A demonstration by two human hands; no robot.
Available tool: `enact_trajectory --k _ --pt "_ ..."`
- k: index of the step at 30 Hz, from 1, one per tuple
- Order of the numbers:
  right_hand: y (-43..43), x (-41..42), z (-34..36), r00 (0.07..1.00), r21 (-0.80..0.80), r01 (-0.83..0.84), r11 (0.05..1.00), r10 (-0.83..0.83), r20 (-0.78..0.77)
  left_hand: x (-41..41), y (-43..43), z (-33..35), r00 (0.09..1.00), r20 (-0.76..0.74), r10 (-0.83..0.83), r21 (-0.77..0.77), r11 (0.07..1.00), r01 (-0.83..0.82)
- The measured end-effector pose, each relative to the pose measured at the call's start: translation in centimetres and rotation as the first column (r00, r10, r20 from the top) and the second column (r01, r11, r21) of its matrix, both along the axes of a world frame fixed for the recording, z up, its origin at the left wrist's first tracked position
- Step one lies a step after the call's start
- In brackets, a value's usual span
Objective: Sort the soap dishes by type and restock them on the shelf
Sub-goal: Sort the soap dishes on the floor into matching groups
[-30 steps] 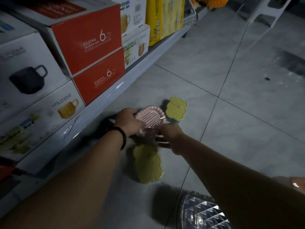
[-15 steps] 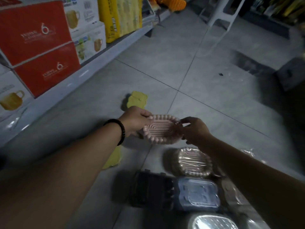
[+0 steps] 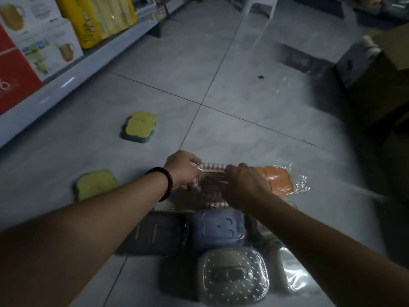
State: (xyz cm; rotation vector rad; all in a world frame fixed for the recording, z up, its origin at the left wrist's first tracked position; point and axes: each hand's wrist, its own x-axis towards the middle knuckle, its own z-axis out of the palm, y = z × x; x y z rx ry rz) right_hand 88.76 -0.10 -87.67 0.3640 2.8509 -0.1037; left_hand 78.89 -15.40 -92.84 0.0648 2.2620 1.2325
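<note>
Head camera looks down at my left hand (image 3: 182, 169) and my right hand (image 3: 241, 187), each with its fingers curled round one end of the pink soap dish (image 3: 212, 180). I hold it low over the tiled floor (image 3: 232, 103), just beside the wrapped orange dish (image 3: 280, 181) and just beyond the lavender dish (image 3: 218, 227). A yellow dish (image 3: 96, 183) lies to my left, and a yellow-topped stack (image 3: 140, 127) sits nearer the shelf (image 3: 73, 74).

Little print was legible: a white figure, seemingly a 6, sat cut off on the red cardboard box (image 3: 13, 69) at far left. Lettering on the white mug-picture cartons (image 3: 51, 47) and tall yellow packs (image 3: 99, 16) beside it was blurred.
</note>
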Motion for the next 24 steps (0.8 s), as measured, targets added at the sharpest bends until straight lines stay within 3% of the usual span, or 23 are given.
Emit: enact_trajectory --k 9,13,16,19,24 --pt "-0.5 1.8 -0.4 0.998 -0.076 -0.056 0.996 0.057 0.0 1.5 1.7 -0.4 1.0 -0.001 -0.013 -0.03 0.999 0.013" --pt "-0.8 1.8 -0.2 0.996 -0.068 -0.084 0.994 0.085 0.017 1.2 1.0 0.0 0.995 0.029 -0.092 -0.036 0.995 0.093" --pt "-2.5 0.7 0.2 0.991 -0.073 -0.124 0.99 0.119 -0.068 0.1 -1.8 1.2 0.98 -0.091 -0.175 -0.17 0.973 0.157" --pt "-5.7 -1.4 0.0 0.978 -0.204 -0.166 0.965 0.133 -0.163 -1.4 -7.0 2.1 0.968 -0.152 -0.198 -0.326 0.935 0.14" --pt "-12.7 -4.6 -1.4 0.978 -0.423 -0.194 0.885 0.138 -0.159 -3.0 -19.0 1.6 0.989 -0.128 -0.079 -0.538 0.843 -0.002"
